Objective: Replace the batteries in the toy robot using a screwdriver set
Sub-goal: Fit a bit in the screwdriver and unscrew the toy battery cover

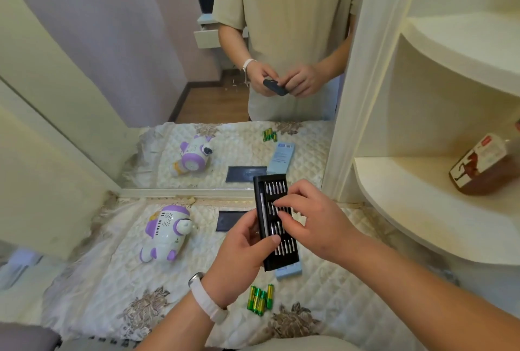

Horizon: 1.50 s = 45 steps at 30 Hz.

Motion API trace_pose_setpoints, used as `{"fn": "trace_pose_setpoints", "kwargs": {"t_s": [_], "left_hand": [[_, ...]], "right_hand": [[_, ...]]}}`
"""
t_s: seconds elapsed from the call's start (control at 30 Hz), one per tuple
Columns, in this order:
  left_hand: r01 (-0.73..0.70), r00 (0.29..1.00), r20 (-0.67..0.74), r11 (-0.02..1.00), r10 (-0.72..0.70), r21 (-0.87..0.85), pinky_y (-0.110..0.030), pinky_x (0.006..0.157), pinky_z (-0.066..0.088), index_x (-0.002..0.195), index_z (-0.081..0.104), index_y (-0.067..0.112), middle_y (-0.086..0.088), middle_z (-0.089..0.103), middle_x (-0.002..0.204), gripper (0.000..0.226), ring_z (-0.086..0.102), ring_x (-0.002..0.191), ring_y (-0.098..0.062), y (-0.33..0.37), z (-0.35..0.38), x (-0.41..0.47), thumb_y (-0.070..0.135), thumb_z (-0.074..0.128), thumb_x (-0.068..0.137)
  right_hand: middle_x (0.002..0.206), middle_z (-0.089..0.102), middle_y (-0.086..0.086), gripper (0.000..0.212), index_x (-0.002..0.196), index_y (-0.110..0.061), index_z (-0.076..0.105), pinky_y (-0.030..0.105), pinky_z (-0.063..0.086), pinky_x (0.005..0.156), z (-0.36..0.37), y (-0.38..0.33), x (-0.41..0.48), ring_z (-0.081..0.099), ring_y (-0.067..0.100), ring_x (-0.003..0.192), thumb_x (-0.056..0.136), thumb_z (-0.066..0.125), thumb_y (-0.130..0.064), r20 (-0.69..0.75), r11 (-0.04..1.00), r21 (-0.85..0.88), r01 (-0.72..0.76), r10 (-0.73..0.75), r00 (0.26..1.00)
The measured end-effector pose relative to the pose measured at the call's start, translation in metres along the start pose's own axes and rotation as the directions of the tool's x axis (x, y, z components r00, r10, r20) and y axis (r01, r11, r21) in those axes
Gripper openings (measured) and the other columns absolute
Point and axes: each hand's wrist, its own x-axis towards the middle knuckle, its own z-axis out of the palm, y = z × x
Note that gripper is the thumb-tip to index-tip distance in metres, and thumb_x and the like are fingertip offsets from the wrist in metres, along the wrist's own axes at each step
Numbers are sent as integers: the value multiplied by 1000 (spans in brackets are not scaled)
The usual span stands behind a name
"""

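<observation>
The black oblong screwdriver-bit case (274,187), long axis pointing away, is being gripped in the left hand (242,249), while bent fingers (277,204) of the right hand (312,221) are being laid across its bits (285,249), a pinch not tellable.

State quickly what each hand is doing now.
Left hand: grips the black rectangular plastic screwdriver-bit case.
Right hand: fingers on its silver bits; grip cannot be told.

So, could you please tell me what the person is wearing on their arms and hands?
Both forearms are bare, with no sleeves reaching them. The left wrist carries a white band with a pale metallic case. Neither the left hand nor the right hand shows gloves or rings.
</observation>
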Motion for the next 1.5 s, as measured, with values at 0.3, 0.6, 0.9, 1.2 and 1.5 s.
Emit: {"fn": "trace_pose_setpoints", "kwargs": {"t_s": [0.3, 0.6, 0.9, 1.2, 1.5], "left_hand": [[0, 1000, 18, 999, -1, 45, -37, 80, 58, 125, 62, 22, -4, 74, 111, 44, 70, 105, -23, 14, -12, 15, -7, 60, 92], [28, 1000, 5, 994, -28, 105, -41, 86, 58, 123, 64, 26, -4, 74, 110, 42, 69, 106, -26, 13, -19, 23, 12, 67, 84], [72, 996, 39, 992, -77, 105, -43, 85, 59, 124, 63, 20, -5, 74, 110, 40, 69, 107, -29, 12, -11, 36, -2, 65, 91], [99, 992, 60, 986, -108, 131, -39, 80, 60, 123, 64, 20, -7, 74, 109, 39, 70, 104, -29, 10, -3, 43, -3, 64, 91], [153, 983, 72, 975, -166, 159, -61, 83, 57, 121, 64, 21, -13, 72, 111, 36, 71, 102, -33, 12, 1, 41, 5, 67, 89]], "right_hand": [[94, 57, -12, 22, 106, -17, 73, 25, 53, 70, -8, 7, 30, 56, 4, 80, 87, 66, -26, 65, 999, 9, 35, -35, 997], [91, 65, -3, 30, 101, -10, 74, 24, 54, 68, -5, 10, 38, 59, 5, 78, 87, 54, -28, 102, 987, -47, 154, -149, 984], [87, 64, -4, 28, 99, -12, 73, 22, 53, 65, -17, 27, 42, 58, 6, 75, 89, 52, -28, 190, 974, -87, 208, -188, 964], [82, 63, -4, 30, 95, -11, 74, 23, 52, 59, -22, 40, 41, 58, 8, 70, 88, 52, -30, 231, 958, -118, 260, -228, 946], [79, 64, 1, 26, 88, -10, 74, 30, 52, 49, -19, 47, 33, 61, 16, 62, 88, 52, -25, 199, 926, -195, 322, -284, 938]]}}
